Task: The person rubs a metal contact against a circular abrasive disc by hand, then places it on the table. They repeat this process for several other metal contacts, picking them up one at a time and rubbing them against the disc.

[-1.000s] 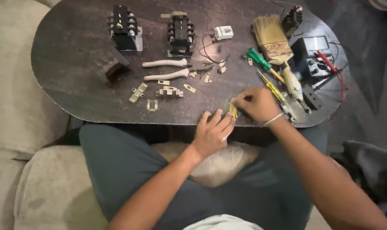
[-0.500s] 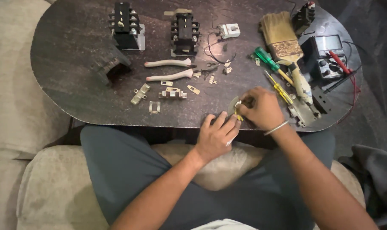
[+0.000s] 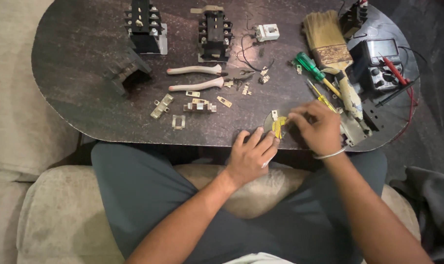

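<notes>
small yellow part (image 3: 278, 128) half hidden by hands

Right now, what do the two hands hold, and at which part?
Both hands, left hand and right hand, meet on a small yellow and metal part at the table's near edge. The exact place of each grip cannot be told.

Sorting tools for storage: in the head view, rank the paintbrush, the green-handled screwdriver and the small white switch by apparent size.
1. paintbrush, clearly largest.
2. green-handled screwdriver, shorter and thinner.
3. small white switch, smallest.
All lie on the table at similar distance, so the order looks sound.
</notes>
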